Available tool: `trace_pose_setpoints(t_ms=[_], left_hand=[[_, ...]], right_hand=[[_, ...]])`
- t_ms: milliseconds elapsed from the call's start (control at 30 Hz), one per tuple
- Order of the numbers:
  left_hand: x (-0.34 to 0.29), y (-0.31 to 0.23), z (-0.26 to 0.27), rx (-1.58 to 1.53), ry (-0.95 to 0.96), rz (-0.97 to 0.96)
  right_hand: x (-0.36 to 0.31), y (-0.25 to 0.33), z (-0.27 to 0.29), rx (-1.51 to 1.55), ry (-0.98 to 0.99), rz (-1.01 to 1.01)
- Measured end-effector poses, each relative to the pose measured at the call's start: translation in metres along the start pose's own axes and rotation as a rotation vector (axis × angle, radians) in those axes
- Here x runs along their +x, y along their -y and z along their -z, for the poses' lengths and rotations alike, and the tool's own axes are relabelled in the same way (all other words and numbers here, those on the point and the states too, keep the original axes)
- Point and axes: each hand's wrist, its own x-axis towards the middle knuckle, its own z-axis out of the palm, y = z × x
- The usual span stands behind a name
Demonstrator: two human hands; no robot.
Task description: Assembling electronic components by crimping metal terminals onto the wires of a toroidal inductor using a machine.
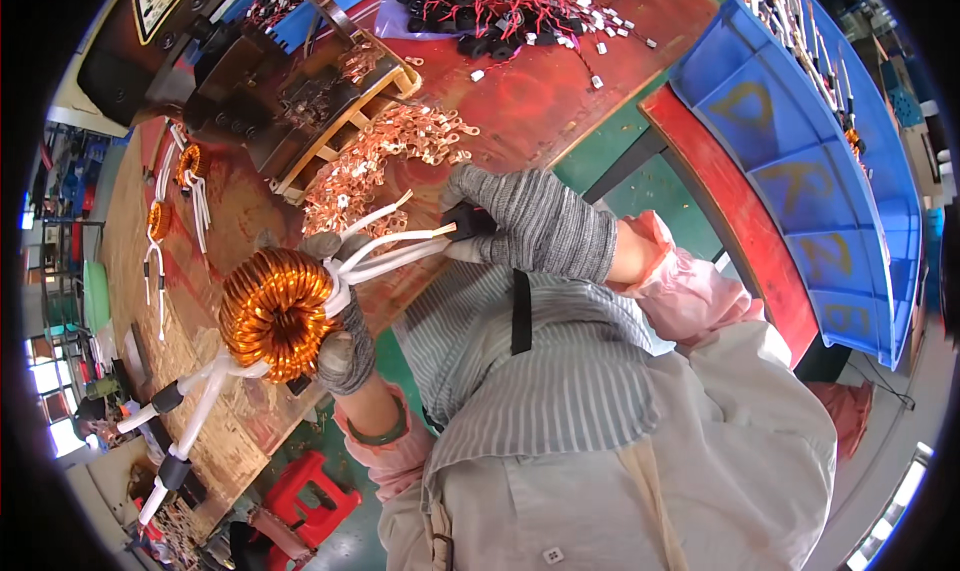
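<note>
My gloved left hand [348, 356] is closed round a toroidal coil [275, 311] wound with copper wire, its thumb on the coil's near side. White-sleeved leads [385, 256] run from the coil toward my right, with bare copper showing at some tips. Other white leads [205, 411] hang to the lower left and carry black sleeves [174, 471]. My gloved right hand [535, 221] pinches a small black piece [468, 221] beside the lead ends. Whether a lead passes into that piece I cannot tell.
Copper lugs [370, 161] lie heaped beside a dark machine [250, 101]. Farther back are black parts with red wires [500, 6]. More coils [188, 166] rest on the bench at left. A blue bin [800, 171] stands at right, a red stool [308, 501] below the bench.
</note>
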Motion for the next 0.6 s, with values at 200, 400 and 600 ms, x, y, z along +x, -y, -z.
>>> trace_pose_setpoints(t_ms=[200, 400, 600], left_hand=[[0.004, 0.000, -0.010, 0.017, 0.008, -0.036], [0.002, 0.000, -0.010, 0.053, 0.024, -0.055], [-0.026, 0.020, 0.027, 0.249, 0.127, -0.029]], right_hand=[[-0.012, 0.002, 0.008, -0.006, -0.058, 0.045], [-0.016, 0.011, 0.017, -0.200, -0.089, 0.097], [-0.012, 0.012, 0.016, -0.417, -0.101, 0.193]])
